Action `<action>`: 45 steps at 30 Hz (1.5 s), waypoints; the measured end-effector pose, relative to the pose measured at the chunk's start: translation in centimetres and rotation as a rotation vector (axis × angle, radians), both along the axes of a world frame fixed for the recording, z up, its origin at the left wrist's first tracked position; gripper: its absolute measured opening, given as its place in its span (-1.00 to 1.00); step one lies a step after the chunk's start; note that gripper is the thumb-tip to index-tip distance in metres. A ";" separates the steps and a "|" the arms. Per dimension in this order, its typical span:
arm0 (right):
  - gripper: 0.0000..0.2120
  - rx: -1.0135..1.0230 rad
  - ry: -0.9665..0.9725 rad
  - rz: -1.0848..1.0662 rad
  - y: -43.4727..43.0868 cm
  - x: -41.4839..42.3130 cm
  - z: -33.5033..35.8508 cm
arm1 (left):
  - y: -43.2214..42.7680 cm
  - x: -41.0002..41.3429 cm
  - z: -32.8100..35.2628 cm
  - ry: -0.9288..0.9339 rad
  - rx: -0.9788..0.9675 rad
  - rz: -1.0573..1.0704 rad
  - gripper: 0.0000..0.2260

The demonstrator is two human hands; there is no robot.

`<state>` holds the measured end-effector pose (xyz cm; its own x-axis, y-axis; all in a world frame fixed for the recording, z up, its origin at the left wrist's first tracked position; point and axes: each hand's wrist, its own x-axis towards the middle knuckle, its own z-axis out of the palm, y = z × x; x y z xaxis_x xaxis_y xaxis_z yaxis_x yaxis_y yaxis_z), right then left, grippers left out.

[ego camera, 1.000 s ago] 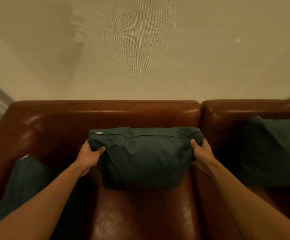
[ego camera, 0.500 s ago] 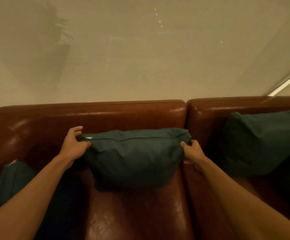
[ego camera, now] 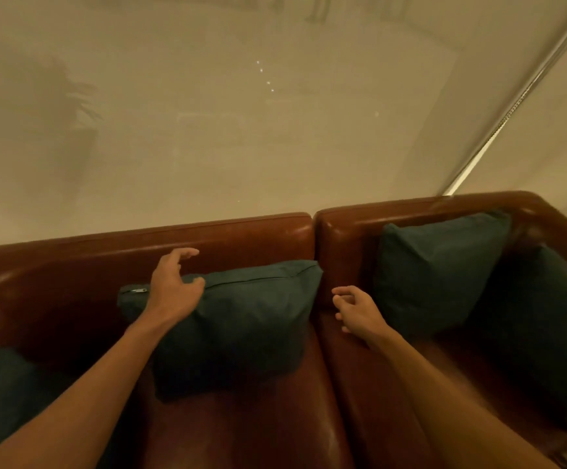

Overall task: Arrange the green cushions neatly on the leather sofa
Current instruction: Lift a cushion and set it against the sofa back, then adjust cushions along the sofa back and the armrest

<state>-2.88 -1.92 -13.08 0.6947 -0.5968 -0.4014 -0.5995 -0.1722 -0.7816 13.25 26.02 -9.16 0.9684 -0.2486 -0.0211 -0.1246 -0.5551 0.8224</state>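
A dark green cushion [ego camera: 241, 319] leans against the back of the brown leather sofa [ego camera: 228, 238], zipper edge up. My left hand [ego camera: 173, 286] hovers over its top left part with fingers spread, holding nothing. My right hand [ego camera: 356, 311] is just right of the cushion's corner, over the seam between the two seats, fingers loosely apart and empty. A second green cushion [ego camera: 434, 272] stands against the right seat's back. A third [ego camera: 546, 333] lies by the right arm. Another green cushion [ego camera: 1, 390] sits at the far left, partly cut off.
A beige translucent blind [ego camera: 241, 130] hangs right behind the sofa, with a bead chain [ego camera: 512, 106] at its right edge. A plant's shadow [ego camera: 72, 106] shows through it at the left. Bare leather seat [ego camera: 241, 431] lies in front of the middle cushion.
Both hands have let go of the middle cushion's ends. My left hand lifted over its top, my right hand drew off to the right. The view swung to the right.
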 end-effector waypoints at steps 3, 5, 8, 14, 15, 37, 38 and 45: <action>-0.83 -0.006 -0.040 -0.029 -1.0 -2.2 1.0 | -2.5 -1.6 0.4 0.003 0.009 -0.107 -0.57; -0.83 -0.003 -0.060 -0.057 -1.9 -3.6 1.5 | -4.3 -2.7 0.8 -0.008 0.002 -0.157 -0.57; -0.85 0.000 -0.093 -0.107 -4.0 -6.1 2.2 | -7.8 -4.7 1.7 -0.054 -0.043 -0.215 -0.59; -0.86 -0.020 -0.184 -0.157 -9.5 -10.4 3.7 | -15.7 -8.9 3.5 -0.110 -0.054 -0.364 -0.59; -0.86 -0.023 -0.195 -0.165 -10.6 -11.0 3.7 | -17.1 -9.6 3.7 -0.129 -0.046 -0.393 -0.59; -0.78 -0.285 -0.106 0.357 -34.1 -10.7 3.2 | -40.6 -17.6 -2.4 0.290 -0.075 -0.069 -0.35; -0.77 -0.308 -0.108 0.396 -34.4 -9.8 3.2 | -40.9 -17.5 -2.8 0.308 -0.074 -0.053 -0.35; -0.44 -0.490 0.045 0.604 -34.9 -1.6 1.7 | -42.1 -14.9 -5.5 0.422 -0.076 0.067 -0.40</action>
<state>-4.49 -36.78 -11.33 0.9452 -0.2366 -0.2248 -0.3210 -0.7988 -0.5089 -1.64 -16.12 -14.63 0.8928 -0.2019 -0.4026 0.2654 -0.4864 0.8324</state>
